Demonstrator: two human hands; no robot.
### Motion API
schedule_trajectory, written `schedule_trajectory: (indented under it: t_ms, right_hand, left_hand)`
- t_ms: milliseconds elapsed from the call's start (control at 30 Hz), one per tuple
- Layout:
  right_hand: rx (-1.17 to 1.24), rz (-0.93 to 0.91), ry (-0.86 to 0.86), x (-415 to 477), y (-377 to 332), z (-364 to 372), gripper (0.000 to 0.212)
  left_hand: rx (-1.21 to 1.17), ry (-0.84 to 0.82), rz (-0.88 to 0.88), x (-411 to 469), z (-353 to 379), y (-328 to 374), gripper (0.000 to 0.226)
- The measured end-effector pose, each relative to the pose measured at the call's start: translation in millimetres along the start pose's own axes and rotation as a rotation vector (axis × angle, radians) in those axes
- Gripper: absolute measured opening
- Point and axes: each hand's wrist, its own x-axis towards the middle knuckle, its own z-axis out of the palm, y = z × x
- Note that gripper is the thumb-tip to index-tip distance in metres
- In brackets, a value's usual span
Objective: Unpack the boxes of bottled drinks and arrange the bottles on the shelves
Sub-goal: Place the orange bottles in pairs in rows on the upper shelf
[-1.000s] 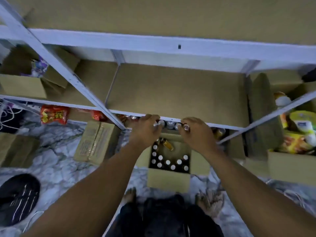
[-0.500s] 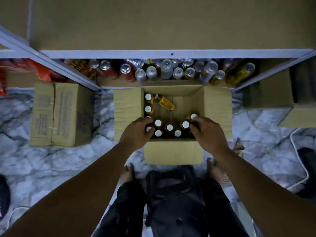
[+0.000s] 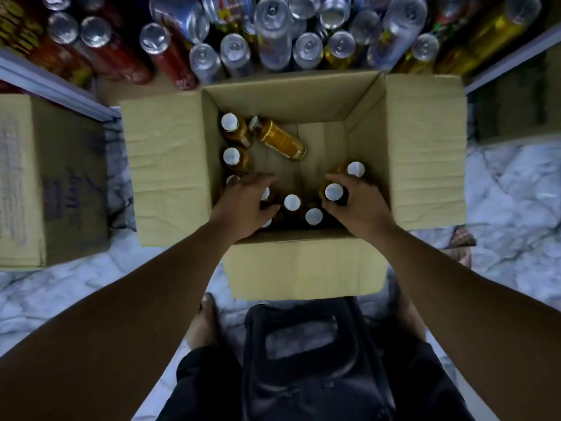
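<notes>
An open cardboard box sits on the marble floor below me, holding several small amber bottles with white caps. One bottle lies on its side near the box's far left; the others stand upright. My left hand reaches into the box's near left corner, fingers curled over bottles there. My right hand grips an upright white-capped bottle at the near right. Beyond the box, the lowest shelf carries several cans and bottles.
A closed cardboard box lies on the floor to the left. Another carton stands at the right under the shelf rail. My feet and dark clothing are just behind the open box.
My hands came down from the shelf edge into the open box. The view has dropped and closed in on the box, and both hands now curl round bottles.
</notes>
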Motion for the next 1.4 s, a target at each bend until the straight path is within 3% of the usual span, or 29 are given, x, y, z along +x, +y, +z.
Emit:
schedule_trajectory:
  t_ms: [367, 633, 800, 933, 1100, 1400]
  right_hand:
    - [0.009, -0.008, -0.121, 24, 17, 11, 0.064]
    - [0.053, -0.019, -0.009, 31, 17, 15, 0.066]
    - [0.128, -0.049, 0.096, 55, -1, 16, 0.078]
    - [0.078, -0.085, 0.158, 81, -11, 21, 0.065]
    - [0.078, -0.269, 0.243, 99, -6, 32, 0.048]
    - [-0.121, -0.232, 0.005, 96, -3, 18, 0.061]
  left_hand:
    - [-0.059, 0.109, -0.035, 14, 25, -12, 0.063]
    - [-0.139, 0.21, -0.108, 18, 25, -8, 0.057]
    - [-0.189, 0.234, -0.122, 47, 12, -7, 0.06]
    - [-0.086, 0.318, -0.018, 71, 11, -9, 0.056]
    - [0.003, 0.425, 0.075, 79, 27, -24, 0.037]
    - [0.138, 0.428, 0.084, 72, 40, -23, 0.061]
